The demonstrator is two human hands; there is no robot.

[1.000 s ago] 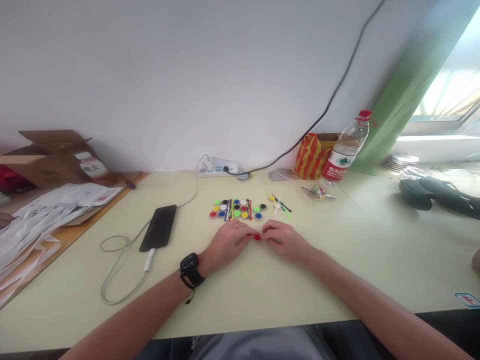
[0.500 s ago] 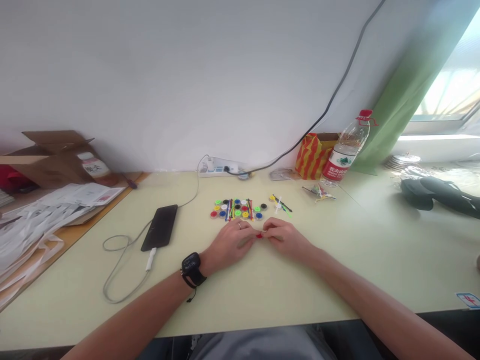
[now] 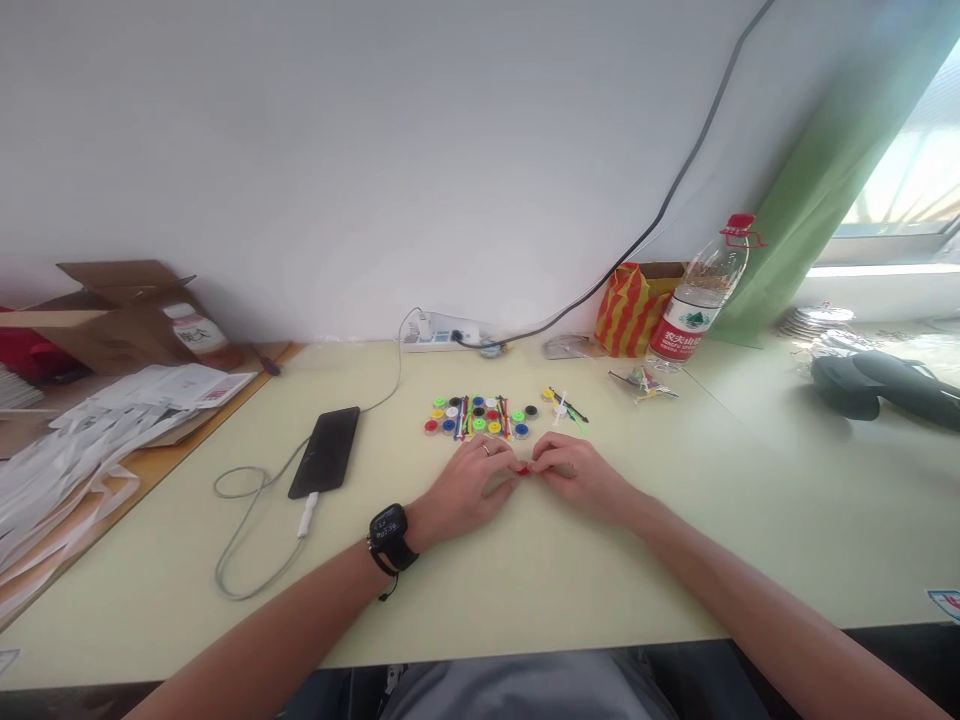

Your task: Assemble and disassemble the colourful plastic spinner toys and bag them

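Between my two hands is a small red piece (image 3: 523,469), low over the table. My left hand (image 3: 474,485), with a ring and a black watch on the wrist, pinches it from the left. My right hand (image 3: 577,474) has its fingertips pressed together at the piece's right side; fingers hide part of it. Just beyond my left hand lie several round coloured discs (image 3: 478,425) in rows, with thin coloured sticks (image 3: 504,415) between them. A smaller group of sticks (image 3: 571,407) with a yellow disc (image 3: 547,395) lies beyond my right hand.
A black phone (image 3: 325,452) with a white cable lies to the left. White bags (image 3: 172,400) and a cardboard box (image 3: 120,320) are further left. Along the back stand a power strip (image 3: 439,333), a striped bag (image 3: 630,315) and a water bottle (image 3: 694,300). A dark device (image 3: 885,385) lies at right.
The view has shifted slightly, so the table items appear a little further right. Both hands stay at the red piece, with only slight changes in finger position.
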